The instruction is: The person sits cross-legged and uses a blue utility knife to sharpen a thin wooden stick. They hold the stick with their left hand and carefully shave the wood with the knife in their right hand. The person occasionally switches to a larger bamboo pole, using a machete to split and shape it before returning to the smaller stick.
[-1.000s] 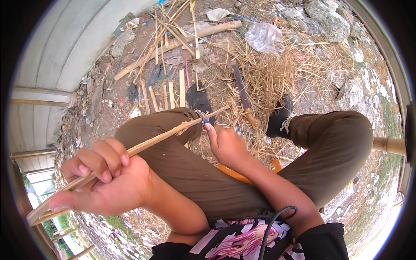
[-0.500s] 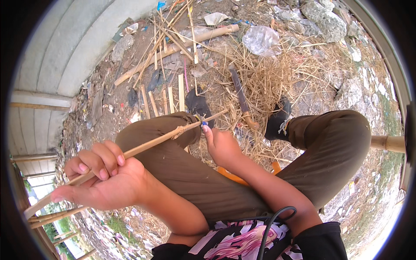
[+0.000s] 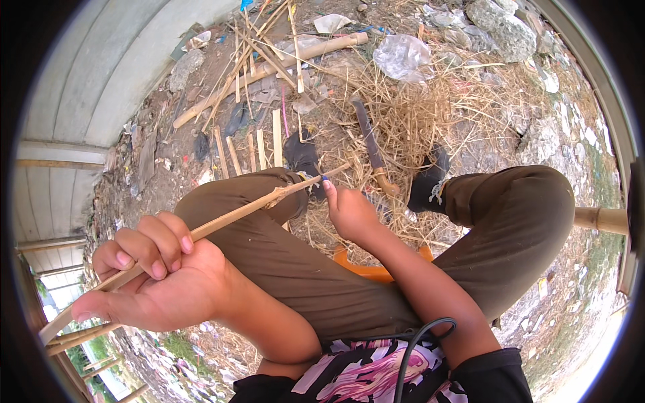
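A long split bamboo stick [image 3: 238, 213] runs from the lower left, over my left knee, to a thin far end between my feet. My left hand [image 3: 161, 269] is closed round its near part, fingers curled over the top and thumb stretched along it. Close to the far end, my right hand [image 3: 353, 213] is closed with its thumb against the stick. A small blue thing [image 3: 325, 178] shows at that thumb's tip, and the rest of it is hidden. A rough node [image 3: 275, 196] with raised fibres stands out on the stick between my hands.
A machete [image 3: 371, 144] with a wooden handle lies between my shoes. Several short bamboo strips [image 3: 277, 138] lie beyond my left knee. Farther off are a thick bamboo pole [image 3: 322, 50], crossed thin sticks, dry straw [image 3: 430, 114] and a clear plastic bag [image 3: 404, 58].
My right hand and the blue thing have slid a little along the stick toward its far end. My left hand keeps its hold, nearly in place.
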Motion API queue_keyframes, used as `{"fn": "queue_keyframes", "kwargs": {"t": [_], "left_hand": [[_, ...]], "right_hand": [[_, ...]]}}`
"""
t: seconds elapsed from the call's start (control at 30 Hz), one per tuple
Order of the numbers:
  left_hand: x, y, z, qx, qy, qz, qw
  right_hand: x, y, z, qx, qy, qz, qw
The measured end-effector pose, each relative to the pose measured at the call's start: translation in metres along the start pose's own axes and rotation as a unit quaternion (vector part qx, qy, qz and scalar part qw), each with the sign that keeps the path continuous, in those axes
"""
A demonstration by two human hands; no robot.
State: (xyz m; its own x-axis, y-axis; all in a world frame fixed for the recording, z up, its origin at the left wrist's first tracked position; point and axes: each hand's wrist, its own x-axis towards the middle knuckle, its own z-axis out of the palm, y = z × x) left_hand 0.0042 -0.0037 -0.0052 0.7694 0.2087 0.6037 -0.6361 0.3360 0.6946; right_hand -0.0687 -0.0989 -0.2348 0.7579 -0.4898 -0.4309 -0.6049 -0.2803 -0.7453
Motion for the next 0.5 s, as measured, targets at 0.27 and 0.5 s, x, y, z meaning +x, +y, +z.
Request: {"fn": "queue_keyframes", "kwargs": {"t": [0.27, 0.5], "left_hand": [[-0.001, 0.002, 0.003, -0.016, 0.023, -0.018, 0.999], [0.003, -0.001, -0.008, -0.062, -0.034, -0.03, 0.997]], "right_hand": [[0.014, 0.017, 0.008, -0.005, 0.0, 0.027, 1.0], [0.032, 0.037, 0.022, 0.007, 0.005, 0.034, 0.999]]}}
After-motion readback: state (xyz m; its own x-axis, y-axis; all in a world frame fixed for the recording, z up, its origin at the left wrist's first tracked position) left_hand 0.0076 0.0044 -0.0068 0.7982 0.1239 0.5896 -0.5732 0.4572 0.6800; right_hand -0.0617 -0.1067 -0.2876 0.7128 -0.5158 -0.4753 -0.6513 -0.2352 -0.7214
